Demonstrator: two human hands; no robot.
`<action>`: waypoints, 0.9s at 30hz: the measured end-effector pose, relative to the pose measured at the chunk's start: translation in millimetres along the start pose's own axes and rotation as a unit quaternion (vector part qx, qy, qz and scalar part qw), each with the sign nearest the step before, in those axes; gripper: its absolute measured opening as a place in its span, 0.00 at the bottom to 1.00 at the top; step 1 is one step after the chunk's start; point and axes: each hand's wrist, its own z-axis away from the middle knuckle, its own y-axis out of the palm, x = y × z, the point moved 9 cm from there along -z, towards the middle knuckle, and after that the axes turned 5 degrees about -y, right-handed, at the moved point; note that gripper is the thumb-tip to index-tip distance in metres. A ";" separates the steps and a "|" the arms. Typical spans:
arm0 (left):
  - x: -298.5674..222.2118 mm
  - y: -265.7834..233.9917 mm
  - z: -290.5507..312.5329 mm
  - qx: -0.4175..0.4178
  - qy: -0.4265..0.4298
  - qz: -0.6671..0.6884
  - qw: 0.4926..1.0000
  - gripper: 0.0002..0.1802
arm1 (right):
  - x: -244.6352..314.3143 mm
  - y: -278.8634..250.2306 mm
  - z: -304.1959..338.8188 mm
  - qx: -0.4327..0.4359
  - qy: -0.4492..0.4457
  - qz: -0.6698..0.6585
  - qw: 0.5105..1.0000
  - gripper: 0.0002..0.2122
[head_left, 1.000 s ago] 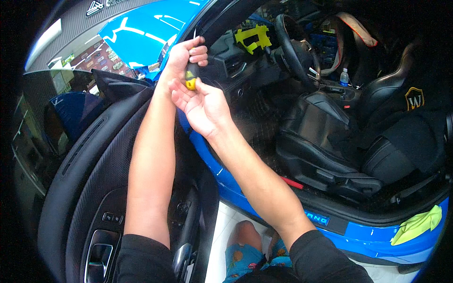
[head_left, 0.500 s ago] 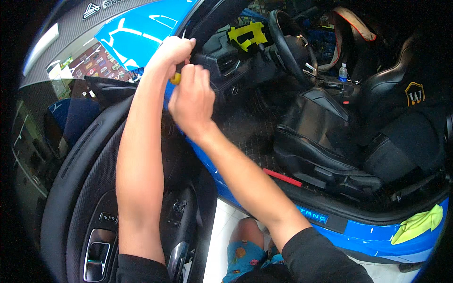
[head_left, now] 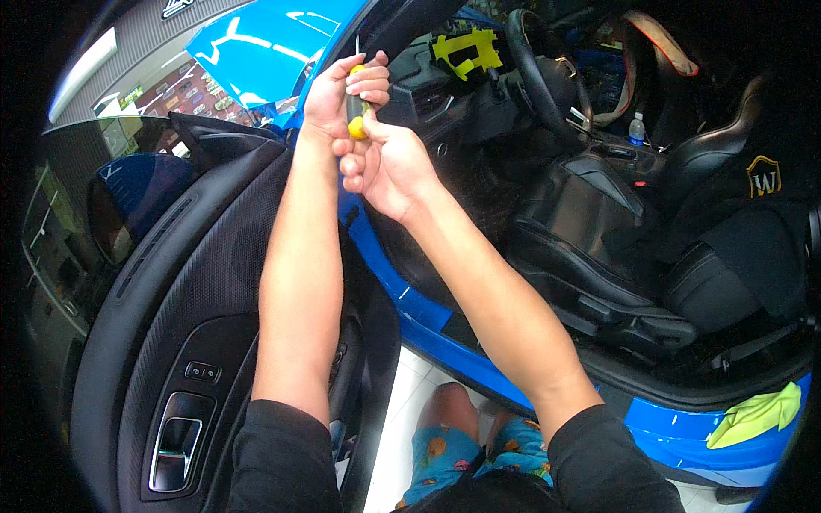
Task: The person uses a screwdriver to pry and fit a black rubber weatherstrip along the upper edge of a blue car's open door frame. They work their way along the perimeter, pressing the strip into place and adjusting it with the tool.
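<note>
Both my hands are raised at the front corner of the open car doorway, around a screwdriver (head_left: 356,104) with a yellow and dark handle. Its thin metal shaft points up toward the dark pillar trim (head_left: 389,30); where the tip ends is not clear. My left hand (head_left: 332,96) curls its fingers round the upper part of the handle. Just below, my right hand (head_left: 392,167) holds the yellow butt end between thumb and fingers. The blue door frame edge (head_left: 340,38) runs close beside my left hand.
The open door panel (head_left: 231,265) stands at my left. On the right are the steering wheel (head_left: 534,81), a black seat (head_left: 590,205) and a bottle (head_left: 636,130). Yellow-green tape (head_left: 469,53) covers part of the dashboard. A yellow-green cloth (head_left: 757,416) lies on the blue sill.
My right hand has turned palm upward and its fingers have loosened somewhat. More of the screwdriver handle shows now. The whole view has shifted slightly.
</note>
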 end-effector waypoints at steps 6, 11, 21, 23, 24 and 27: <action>-36.2 -4.6 59.1 -0.493 -0.046 -0.574 0.652 0.26 | 26.4 -12.1 10.2 -0.213 -0.118 0.397 0.885 0.11; -51.0 41.7 64.8 -0.569 -0.083 -0.728 0.373 0.33 | 44.2 2.0 26.5 -0.286 -0.312 0.523 0.740 0.17; -45.4 33.1 65.5 -0.520 0.053 -0.605 0.601 0.25 | 52.4 34.6 29.9 -0.205 -0.372 0.557 0.713 0.22; -39.7 28.3 56.8 -0.490 0.070 -0.547 0.675 0.25 | 52.5 19.8 25.8 -0.181 -0.364 0.478 0.778 0.24; -38.3 23.8 53.0 -0.468 0.067 -0.515 0.715 0.24 | 50.7 15.0 23.5 -0.171 -0.333 0.421 0.826 0.26; -28.6 24.6 41.7 -0.401 0.069 -0.430 0.806 0.15 | 39.8 7.4 24.9 -0.100 -0.218 0.290 0.926 0.21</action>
